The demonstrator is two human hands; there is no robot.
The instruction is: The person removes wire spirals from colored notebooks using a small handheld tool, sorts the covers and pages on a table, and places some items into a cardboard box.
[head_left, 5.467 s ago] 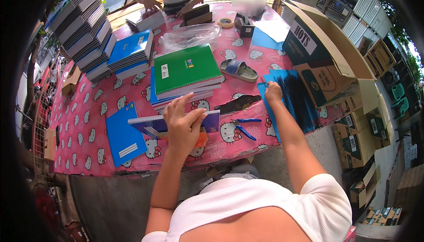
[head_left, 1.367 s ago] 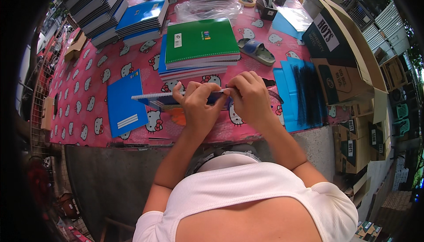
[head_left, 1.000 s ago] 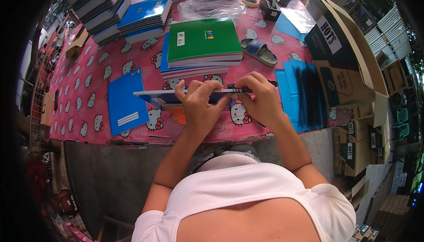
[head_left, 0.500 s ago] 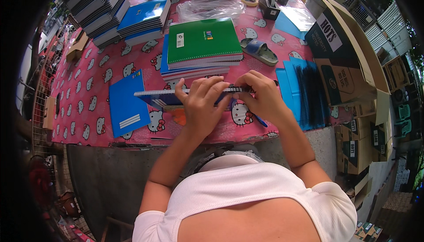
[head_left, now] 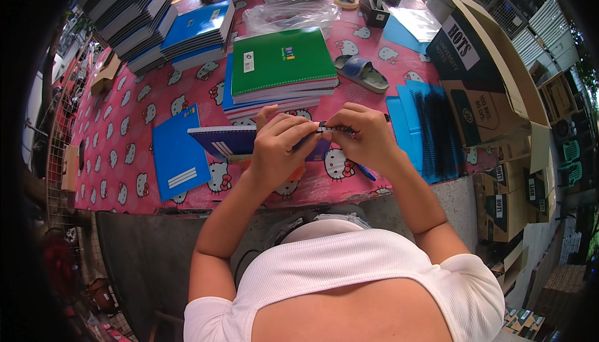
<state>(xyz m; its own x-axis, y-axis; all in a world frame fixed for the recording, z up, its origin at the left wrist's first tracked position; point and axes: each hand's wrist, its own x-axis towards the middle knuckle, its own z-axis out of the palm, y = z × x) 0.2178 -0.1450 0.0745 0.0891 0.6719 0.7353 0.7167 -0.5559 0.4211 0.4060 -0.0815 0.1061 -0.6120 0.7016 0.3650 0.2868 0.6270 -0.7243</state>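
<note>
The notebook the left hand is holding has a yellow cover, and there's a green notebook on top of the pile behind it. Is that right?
Not quite: the notebook that the left hand is holding has a purple cover, not a yellow one, as the head view shows. There is a green notebook on top of the pile behind it.

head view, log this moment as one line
left hand: holding upright purple notebook | right hand: fingers at black binding coil, notebook's upper edge | beyond: green-topped notebook stack | rightward: loose black coils
</note>
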